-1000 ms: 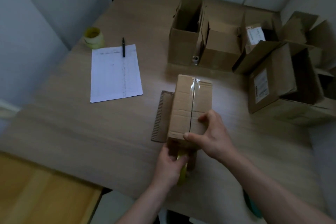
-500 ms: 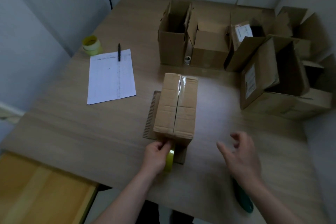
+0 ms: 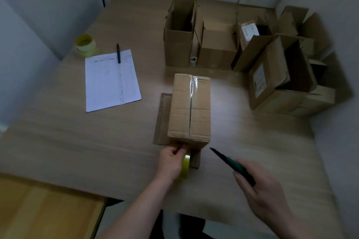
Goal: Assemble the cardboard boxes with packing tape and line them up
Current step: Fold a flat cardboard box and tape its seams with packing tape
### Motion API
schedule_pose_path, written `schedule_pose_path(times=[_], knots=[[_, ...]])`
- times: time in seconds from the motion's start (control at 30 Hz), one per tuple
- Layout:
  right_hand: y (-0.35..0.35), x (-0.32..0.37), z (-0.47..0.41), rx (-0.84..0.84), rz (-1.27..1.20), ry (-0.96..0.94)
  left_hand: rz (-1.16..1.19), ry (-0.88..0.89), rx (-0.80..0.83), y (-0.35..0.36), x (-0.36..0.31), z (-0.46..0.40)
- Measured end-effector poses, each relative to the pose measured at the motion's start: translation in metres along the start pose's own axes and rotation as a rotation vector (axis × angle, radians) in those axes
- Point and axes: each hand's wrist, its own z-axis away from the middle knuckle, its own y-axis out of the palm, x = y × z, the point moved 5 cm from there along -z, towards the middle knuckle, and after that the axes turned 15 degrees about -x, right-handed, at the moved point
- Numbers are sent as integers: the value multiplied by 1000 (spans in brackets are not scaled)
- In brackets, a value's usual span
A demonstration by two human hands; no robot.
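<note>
Two bare hands are in view over the pale wood-grain tabletop. Left hand: fingers curled round a yellow-green roll of clear packing tape, grip closed on the roll, held just beside the near end of the closed brown cardboard box. Right hand: grip closed on a dark, teal-handled cutting tool (blade type cannot be told; motion blur), its tip aimed at the box's near right corner but apart from it.

Box lies at mid-tabletop, long axis running away from the person, centre seam on top. Glossy tape shows over the far part of the seam; the near part looks bare. A flat corrugated cardboard piece lies under its left edge.

Far side: a row of open brown cardboard boxes, flaps up, curving round to the right corner. Left: a white printed sheet with a black pen on its top edge, and a second yellow tape roll just beyond it.
</note>
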Motion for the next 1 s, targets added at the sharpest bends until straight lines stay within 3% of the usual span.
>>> schedule_pose_path(times=[0.07, 0.23, 0.4, 0.6, 0.7, 0.8, 0.9, 1.0], knots=[[3, 28, -12, 40, 80, -128, -2, -11, 27, 1, 0, 1], [17, 59, -27, 63, 195, -243, -10, -38, 57, -1, -3, 2], [27, 64, -30, 56, 270, -265, -28, -33, 7, -5, -5, 7], [36, 61, -28, 68, 350, -279, 20, -159, -40, -2, -8, 17], [39, 44, -21, 97, 337, -218, 24, -190, -35, -5, -1, 22], [35, 0, -3, 118, 387, -16, -13, -125, -16, -11, 7, 21], [25, -49, 19, 178, 464, 236, -53, -25, 97, -15, 2, 27], [31, -80, 35, 258, 509, 368, -31, 45, 204, -20, -8, 41]])
